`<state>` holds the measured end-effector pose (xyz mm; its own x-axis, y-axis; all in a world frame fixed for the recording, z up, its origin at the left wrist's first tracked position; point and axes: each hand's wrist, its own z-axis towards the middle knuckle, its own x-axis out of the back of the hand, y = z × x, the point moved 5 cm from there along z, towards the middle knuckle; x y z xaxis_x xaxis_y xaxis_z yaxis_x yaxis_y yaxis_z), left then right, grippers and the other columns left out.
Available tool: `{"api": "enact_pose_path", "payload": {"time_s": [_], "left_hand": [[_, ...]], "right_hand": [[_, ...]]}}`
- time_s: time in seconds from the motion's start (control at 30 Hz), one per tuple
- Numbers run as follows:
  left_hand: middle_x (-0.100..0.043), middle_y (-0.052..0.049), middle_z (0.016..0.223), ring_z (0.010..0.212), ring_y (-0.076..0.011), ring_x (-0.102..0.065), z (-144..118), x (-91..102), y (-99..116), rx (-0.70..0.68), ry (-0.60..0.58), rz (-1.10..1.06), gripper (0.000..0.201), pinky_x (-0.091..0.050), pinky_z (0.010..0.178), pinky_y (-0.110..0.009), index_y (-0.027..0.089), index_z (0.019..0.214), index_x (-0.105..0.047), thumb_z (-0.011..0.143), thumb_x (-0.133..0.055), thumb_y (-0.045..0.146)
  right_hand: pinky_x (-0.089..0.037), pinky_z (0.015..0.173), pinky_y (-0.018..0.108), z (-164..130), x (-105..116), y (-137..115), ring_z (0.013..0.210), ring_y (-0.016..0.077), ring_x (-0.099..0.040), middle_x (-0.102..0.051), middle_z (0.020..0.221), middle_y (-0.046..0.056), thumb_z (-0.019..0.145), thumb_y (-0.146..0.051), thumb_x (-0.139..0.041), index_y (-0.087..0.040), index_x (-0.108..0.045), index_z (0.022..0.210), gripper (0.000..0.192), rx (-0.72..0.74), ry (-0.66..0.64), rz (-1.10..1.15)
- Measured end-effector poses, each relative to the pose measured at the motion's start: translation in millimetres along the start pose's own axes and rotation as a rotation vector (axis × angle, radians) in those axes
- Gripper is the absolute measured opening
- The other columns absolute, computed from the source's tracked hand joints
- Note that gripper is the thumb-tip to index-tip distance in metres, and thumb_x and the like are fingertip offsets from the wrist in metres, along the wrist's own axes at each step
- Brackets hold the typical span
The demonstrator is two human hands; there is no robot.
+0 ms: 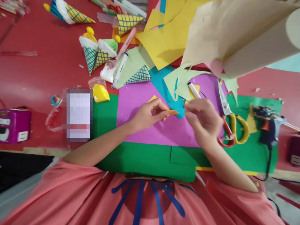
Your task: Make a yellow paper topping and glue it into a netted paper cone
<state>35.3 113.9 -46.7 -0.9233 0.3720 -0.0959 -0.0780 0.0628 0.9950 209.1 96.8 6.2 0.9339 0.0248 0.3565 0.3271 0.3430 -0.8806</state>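
While the left hand [150, 114] pinches a small orange paper scrap [172, 112] between thumb and fingertips, the scrap juts out past those fingers toward the right hand [202, 120], over the purple sheet [142, 125]. It is thin, creased and pointed, with a yellow paper piece [153, 98] just behind the left fingers. The right hand is blurred; its fingers curl around a white marker [193, 90], whose capped end sticks up beyond the knuckles. Whether the right fingertips touch the scrap cannot be told. Scissors [231, 122] lie just beyond the right hand, partly hidden by it.
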Motion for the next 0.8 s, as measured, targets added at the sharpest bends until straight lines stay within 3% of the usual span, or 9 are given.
{"api": "enact_pose_path", "payload": {"time_s": [0.07,0.13,0.17,0.33,0.63,0.8], "left_hand": [[-0.066,0.003,0.073,0.061,-0.0047,-0.065,0,0.6,0,0.019,-0.004,-0.029,0.022,-0.052,0.056,-0.014,0.017,0.083,-0.055,0.087,-0.068,0.035],[-0.065,0.003,0.072,0.06,-0.0048,-0.065,1,0.4,-1,0.054,-0.023,-0.041,0.023,-0.051,0.053,-0.013,0.018,0.085,-0.055,0.086,-0.068,0.036],[-0.065,0.003,0.071,0.059,-0.0049,-0.065,1,0.2,0,0.068,-0.032,-0.043,0.024,-0.051,0.052,-0.013,0.018,0.085,-0.054,0.086,-0.068,0.037],[-0.068,0.002,0.072,0.056,-0.0056,-0.065,2,0.2,1,0.114,-0.043,-0.071,0.027,-0.048,0.048,-0.013,0.017,0.083,-0.053,0.085,-0.069,0.038],[-0.068,0.002,0.068,0.052,-0.0059,-0.063,4,-3.0,1,0.165,-0.098,-0.108,0.031,-0.049,0.049,-0.016,0.016,0.081,-0.053,0.083,-0.071,0.041],[-0.07,0.001,0.076,0.058,-0.0061,-0.065,2,-5.0,0,0.129,-0.13,-0.1,0.029,-0.047,0.048,-0.015,0.017,0.084,-0.052,0.085,-0.069,0.04]], "right_hand": [[-0.056,0.068,0.03,7,-13,14,0.083,0.0161,-0.065,-0.068,0.1,0.006,0.086,-0.031,-0.068,-0.024,-0.067,0.113,0.028,0.049,-0.108,-0.062],[-0.058,0.074,0.03,7,-28,28,0.088,0.0165,-0.069,-0.073,0.101,0.005,0.086,-0.028,-0.069,-0.023,-0.067,0.114,0.028,0.024,-0.263,-0.011],[-0.058,0.076,0.029,5,-31,32,0.089,0.0162,-0.07,-0.074,0.101,0.005,0.086,-0.027,-0.069,-0.023,-0.067,0.112,0.026,-0.003,-0.278,0.041],[-0.058,0.065,0.025,-3,-33,42,0.075,0.0126,-0.071,-0.075,0.089,0.003,0.084,-0.029,-0.072,-0.02,-0.071,0.098,0.016,-0.179,-0.213,0.313],[-0.058,0.061,0.021,2,-26,30,0.069,0.0131,-0.074,-0.079,0.079,0.001,0.08,-0.022,-0.077,-0.021,-0.074,0.093,0.013,0.05,-0.178,0.175],[-0.059,0.058,0.022,0,-26,33,0.065,0.0136,-0.074,-0.079,0.076,0.002,0.082,-0.026,-0.075,-0.02,-0.075,0.089,0.009,-0.038,-0.166,0.208]]}}
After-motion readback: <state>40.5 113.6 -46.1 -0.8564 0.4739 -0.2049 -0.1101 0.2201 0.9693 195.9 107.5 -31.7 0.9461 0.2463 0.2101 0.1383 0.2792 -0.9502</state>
